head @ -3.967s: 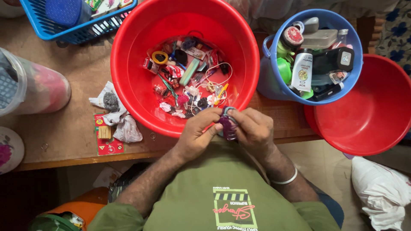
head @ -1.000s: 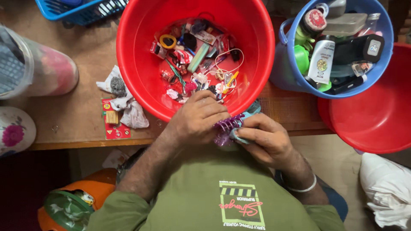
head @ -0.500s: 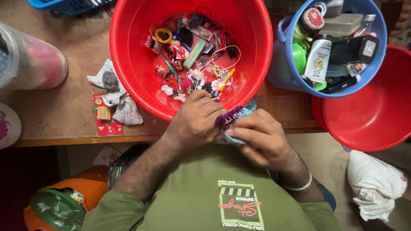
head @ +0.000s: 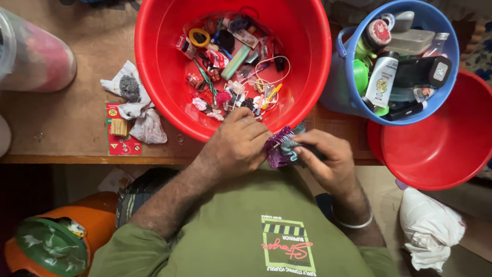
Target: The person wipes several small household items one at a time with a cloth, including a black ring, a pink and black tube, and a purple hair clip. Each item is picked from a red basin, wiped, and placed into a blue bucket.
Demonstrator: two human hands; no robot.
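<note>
Both hands meet just in front of the person's chest, at the near edge of the wooden table [head: 77, 123]. The left hand [head: 237, 146] is curled closed around a purple clip [head: 277, 149], a toothed plastic hair claw; its fingers wrap over the clip's left side so only the comb-like teeth and the lower curve show past the knuckles. The right hand [head: 328, 161] comes in from the other side, thumb and forefinger pinched on a small teal piece [head: 290, 149] that sits right against the clip's right edge. Whether that teal piece is part of the clip or a separate thing I cannot tell. So the clip lies between the two hands, touching both, held clear of the table.

Just beyond the left knuckles is the big red tub [head: 307, 72], its near rim almost touching the hand; a jumble of small trinkets [head: 230, 66] covers its bottom. Further out to the right of the grip stands a blue bucket [head: 348, 66] packed with bottles and containers, and beside it, to the right of the right hand, a second red tub [head: 435, 149]. Off to the left of the grip, well apart, crumpled rags [head: 138, 115] and a red card [head: 120, 136] lie on the wood. A silver bangle [head: 353, 223] rings the right wrist.
</note>
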